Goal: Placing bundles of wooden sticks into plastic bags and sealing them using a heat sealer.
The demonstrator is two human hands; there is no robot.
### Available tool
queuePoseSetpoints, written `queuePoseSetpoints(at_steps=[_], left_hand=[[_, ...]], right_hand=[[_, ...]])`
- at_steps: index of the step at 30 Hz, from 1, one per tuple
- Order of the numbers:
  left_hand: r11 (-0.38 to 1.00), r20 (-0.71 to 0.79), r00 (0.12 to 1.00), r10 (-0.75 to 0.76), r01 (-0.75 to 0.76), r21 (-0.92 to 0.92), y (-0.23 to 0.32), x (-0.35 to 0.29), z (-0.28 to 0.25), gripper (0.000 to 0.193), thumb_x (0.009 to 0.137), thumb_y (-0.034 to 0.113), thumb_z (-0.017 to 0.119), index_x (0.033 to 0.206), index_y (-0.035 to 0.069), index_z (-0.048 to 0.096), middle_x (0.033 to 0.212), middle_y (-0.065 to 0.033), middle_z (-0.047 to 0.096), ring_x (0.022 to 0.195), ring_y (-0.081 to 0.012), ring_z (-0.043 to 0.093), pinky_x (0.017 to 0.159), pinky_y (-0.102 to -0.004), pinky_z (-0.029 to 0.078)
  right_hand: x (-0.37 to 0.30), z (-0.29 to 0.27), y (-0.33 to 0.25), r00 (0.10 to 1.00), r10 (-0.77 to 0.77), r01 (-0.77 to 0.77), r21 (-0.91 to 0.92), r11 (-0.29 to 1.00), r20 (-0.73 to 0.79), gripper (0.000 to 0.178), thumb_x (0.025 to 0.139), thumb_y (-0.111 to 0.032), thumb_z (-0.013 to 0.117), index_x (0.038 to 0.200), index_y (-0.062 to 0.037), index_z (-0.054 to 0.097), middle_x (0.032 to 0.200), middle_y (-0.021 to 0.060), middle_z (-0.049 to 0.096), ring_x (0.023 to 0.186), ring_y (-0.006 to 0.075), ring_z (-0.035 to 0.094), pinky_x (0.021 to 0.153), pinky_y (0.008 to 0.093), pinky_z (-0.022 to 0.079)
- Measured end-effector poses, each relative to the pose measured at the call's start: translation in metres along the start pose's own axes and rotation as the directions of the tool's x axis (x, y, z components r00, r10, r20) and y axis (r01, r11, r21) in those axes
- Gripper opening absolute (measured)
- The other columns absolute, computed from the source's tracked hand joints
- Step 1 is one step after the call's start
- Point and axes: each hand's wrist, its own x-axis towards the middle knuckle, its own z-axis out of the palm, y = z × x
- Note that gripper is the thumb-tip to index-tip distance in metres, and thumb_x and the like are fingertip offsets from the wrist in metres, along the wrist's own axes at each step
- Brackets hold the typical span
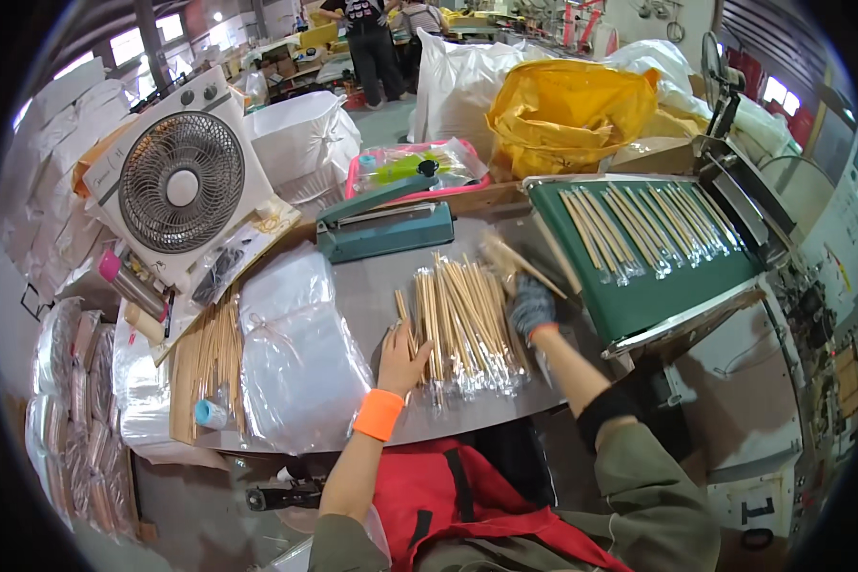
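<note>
A pile of thin wooden sticks in clear plastic sleeves lies on the grey table. At its left edge is my bare left hand, with an orange band at the wrist. Its fingers are closed around a wooden stick that pokes up past them. Beyond the pile's right side, my right hand wears a grey glove. It grips wooden sticks that slant across it; their far end is smeared by motion, and the fingers are partly hidden.
A green board at the right bears rows of sleeved sticks. Behind the table's middle stands a teal bag sealer. Left are clear plastic bags, loose sticks and a fan. A yellow sack and pink tray stand behind.
</note>
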Motion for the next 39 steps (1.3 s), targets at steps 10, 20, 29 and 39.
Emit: queuePoseSetpoints(at_steps=[10,20,29,39], left_hand=[[0.966,-0.389,0.893,-0.227,0.156,-0.206,0.016,-0.005,0.023,0.054,0.086,0.025,0.056,0.130,-0.002,0.040,0.132,-0.0258,0.037,0.124,-0.0375,0.035,0.104,-0.0401,0.028],[0.978,-0.275,0.945,-0.177,0.137,-0.161,0.006,-0.009,0.007,0.047,0.090,0.026,0.049,0.127,-0.003,0.044,0.133,-0.0230,0.038,0.124,-0.0360,0.035,0.104,-0.0418,0.028],[0.976,-0.274,0.954,-0.120,0.062,-0.209,0.000,-0.006,0.010,0.053,0.093,0.035,0.045,0.129,-0.003,0.042,0.135,-0.0216,0.037,0.125,-0.0341,0.034,0.104,-0.0405,0.027],[0.970,-0.264,0.952,-0.153,0.094,-0.223,0.003,-0.010,0.007,0.052,0.092,0.034,0.047,0.129,-0.002,0.043,0.132,-0.0216,0.038,0.125,-0.0344,0.034,0.104,-0.0405,0.027]], right_hand=[[-0.060,-0.021,-0.072,1.000,-0.006,0.002,0.695,0.719,0.003,0.047,0.079,-0.032,0.057,0.114,0.0001,0.052,0.107,0.0253,0.057,0.101,0.0393,0.053,0.091,0.0449,0.041],[-0.083,-0.028,-0.091,0.976,-0.142,0.201,0.419,0.886,-0.168,0.040,0.078,-0.024,0.057,0.111,-0.0018,0.054,0.124,0.0210,0.048,0.114,0.0354,0.047,0.097,0.0429,0.037],[-0.085,-0.029,-0.090,0.981,-0.099,0.158,0.383,0.910,-0.169,0.047,0.078,-0.027,0.056,0.116,0.0007,0.050,0.124,0.0232,0.048,0.113,0.0373,0.047,0.098,0.0426,0.037],[-0.088,-0.030,-0.094,0.988,-0.092,0.134,0.386,0.913,-0.127,0.043,0.079,-0.025,0.055,0.115,-0.0016,0.052,0.126,0.0215,0.047,0.115,0.0360,0.045,0.098,0.0419,0.037]])
